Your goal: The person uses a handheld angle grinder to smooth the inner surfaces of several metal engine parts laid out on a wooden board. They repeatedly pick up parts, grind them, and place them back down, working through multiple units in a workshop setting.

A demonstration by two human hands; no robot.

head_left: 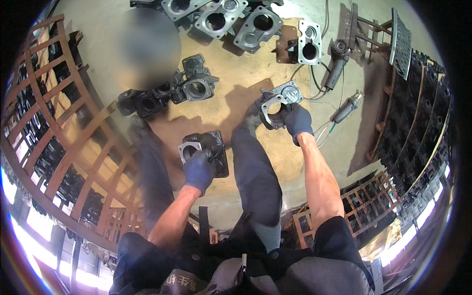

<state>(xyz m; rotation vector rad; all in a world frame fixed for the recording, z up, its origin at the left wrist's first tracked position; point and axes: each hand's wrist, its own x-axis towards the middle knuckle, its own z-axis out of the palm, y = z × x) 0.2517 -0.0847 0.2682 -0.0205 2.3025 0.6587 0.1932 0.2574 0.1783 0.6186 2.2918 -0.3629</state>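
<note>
My left hand (199, 169), in a blue glove, has its fingers closed on a dark metal casting (214, 142) with a pale machined flange and a round bore. This casting is between my legs, low over the floor mat. My right hand (299, 123), gloved as well, grips the side of a second metal casting (271, 106), close by my right foot. A ring-shaped flange faces up on that one, and a bright machined face (289, 91) shows at its far end. The fingertips of both hands are partly hidden by the castings.
Several similar castings (216, 20) stand along the far edge of the tan mat (246, 69), and more castings (197, 87) sit left of centre. Two corded power tools (336, 66) lie at right. Rusty metal racks (73, 128) flank both sides. A blurred patch covers the upper left.
</note>
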